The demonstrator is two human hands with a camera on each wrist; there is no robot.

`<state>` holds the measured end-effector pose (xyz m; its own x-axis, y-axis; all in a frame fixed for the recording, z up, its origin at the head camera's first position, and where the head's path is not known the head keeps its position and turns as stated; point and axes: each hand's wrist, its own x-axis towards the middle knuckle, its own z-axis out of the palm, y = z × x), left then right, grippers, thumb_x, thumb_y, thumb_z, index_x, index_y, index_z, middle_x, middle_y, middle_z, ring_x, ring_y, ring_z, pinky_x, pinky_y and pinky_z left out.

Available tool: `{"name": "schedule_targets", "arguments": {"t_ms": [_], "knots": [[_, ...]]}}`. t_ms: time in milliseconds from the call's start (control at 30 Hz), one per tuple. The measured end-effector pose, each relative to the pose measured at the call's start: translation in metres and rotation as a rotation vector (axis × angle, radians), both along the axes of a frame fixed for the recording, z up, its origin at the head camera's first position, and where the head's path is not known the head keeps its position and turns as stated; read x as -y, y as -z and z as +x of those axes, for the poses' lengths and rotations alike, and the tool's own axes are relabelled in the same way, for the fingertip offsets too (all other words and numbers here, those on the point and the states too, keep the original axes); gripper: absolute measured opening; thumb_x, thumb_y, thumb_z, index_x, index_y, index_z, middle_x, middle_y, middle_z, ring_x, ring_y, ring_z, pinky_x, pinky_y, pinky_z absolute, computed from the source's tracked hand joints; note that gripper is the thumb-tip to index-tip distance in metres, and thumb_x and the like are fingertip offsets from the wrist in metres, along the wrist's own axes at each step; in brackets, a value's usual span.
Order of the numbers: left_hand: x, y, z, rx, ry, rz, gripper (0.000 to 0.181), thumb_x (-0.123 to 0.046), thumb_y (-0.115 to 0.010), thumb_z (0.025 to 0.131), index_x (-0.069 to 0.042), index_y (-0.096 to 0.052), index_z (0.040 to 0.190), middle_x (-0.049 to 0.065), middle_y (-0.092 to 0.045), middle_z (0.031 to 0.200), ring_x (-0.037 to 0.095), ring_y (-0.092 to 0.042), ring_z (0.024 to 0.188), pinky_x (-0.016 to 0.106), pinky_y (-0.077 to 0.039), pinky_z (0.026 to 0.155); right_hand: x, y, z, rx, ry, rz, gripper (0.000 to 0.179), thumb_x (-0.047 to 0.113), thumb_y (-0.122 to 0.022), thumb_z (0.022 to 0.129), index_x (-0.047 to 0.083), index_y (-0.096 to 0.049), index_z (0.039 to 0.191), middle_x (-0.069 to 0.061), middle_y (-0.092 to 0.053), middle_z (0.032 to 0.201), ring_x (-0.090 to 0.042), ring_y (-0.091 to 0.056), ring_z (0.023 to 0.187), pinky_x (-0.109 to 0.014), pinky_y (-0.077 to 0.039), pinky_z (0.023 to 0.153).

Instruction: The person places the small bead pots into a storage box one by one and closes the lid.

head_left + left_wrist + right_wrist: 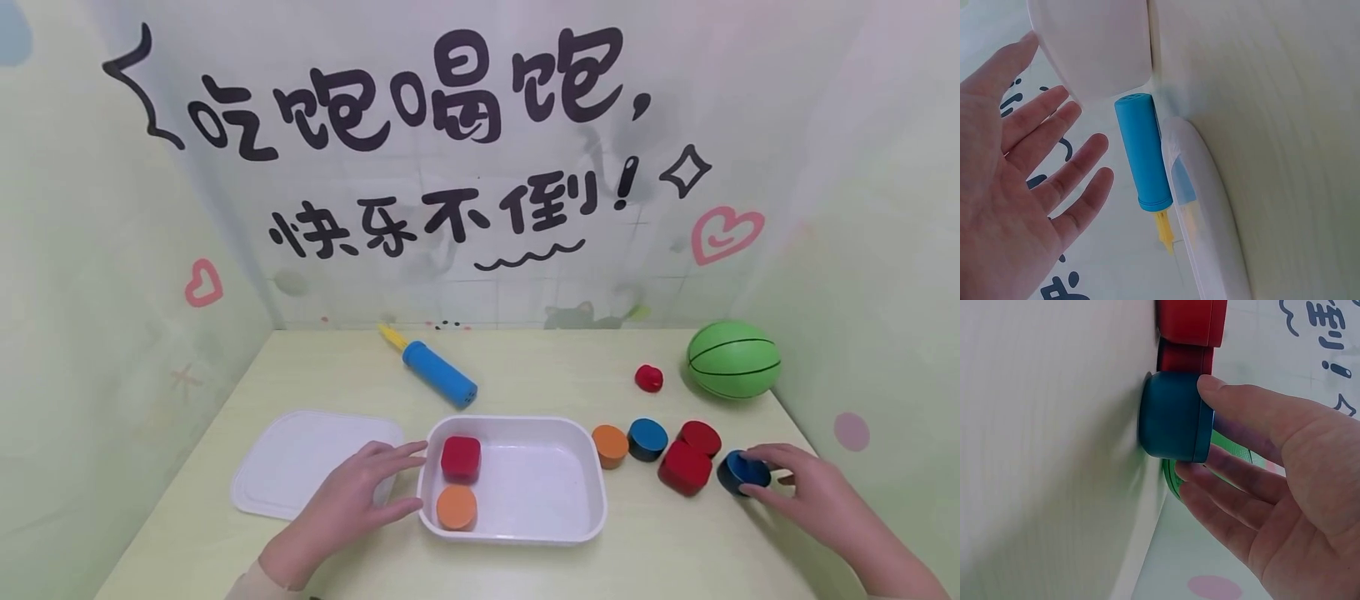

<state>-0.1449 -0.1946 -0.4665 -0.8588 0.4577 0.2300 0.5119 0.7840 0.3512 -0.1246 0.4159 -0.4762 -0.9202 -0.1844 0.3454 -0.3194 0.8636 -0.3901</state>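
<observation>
My right hand [821,496] pinches a small dark blue tin [1172,415] between thumb and fingers at the table's right side. In the right wrist view the tin's lid seam shows, and its base is at or close to the tabletop; I cannot tell if it touches. With fingers spread, my left hand [356,496] is at the left rim of a white plastic box [513,537], holding nothing. Inside that box, along its left end, sit a red square tin [461,459] and an orange round tin [457,507].
Right of the box stand an orange tin [611,446], a blue tin [647,439], a red round tin [701,438] and a red square tin [686,467]. Behind are a green ball [733,359], a small red object [648,378] and a blue hand pump [440,372]. A white lid [288,467] lies left.
</observation>
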Motion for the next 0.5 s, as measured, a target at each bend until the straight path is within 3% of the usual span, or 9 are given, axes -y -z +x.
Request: {"name": "schedule_targets", "arguments": {"t_ms": [233,500], "knots": [[-0.001,0.0,0.001,-0.005,-0.007,-0.004,0.052,-0.056,-0.077,0.087,-0.034,-0.07,0.134,-0.02,-0.06,0.145,0.008,-0.059,0.115,0.038,-0.06,0.091,0.0,-0.003,0.002,-0.004,0.016,0.001,0.042,0.009,-0.096,0.065,0.008,-0.077,0.102,-0.013,-0.073,0.102,0.012,-0.057,0.083,-0.018,-0.054,0.062],[-0.002,-0.001,0.0,0.012,-0.017,-0.001,0.053,-0.055,-0.079,0.086,-0.035,-0.069,0.134,-0.021,-0.059,0.145,0.008,-0.059,0.118,0.04,-0.06,0.092,-0.002,-0.015,0.006,-0.079,0.008,0.008,0.045,0.008,-0.097,0.06,0.009,-0.077,0.101,-0.01,-0.073,0.099,0.015,-0.055,0.087,-0.007,-0.047,0.065]]}}
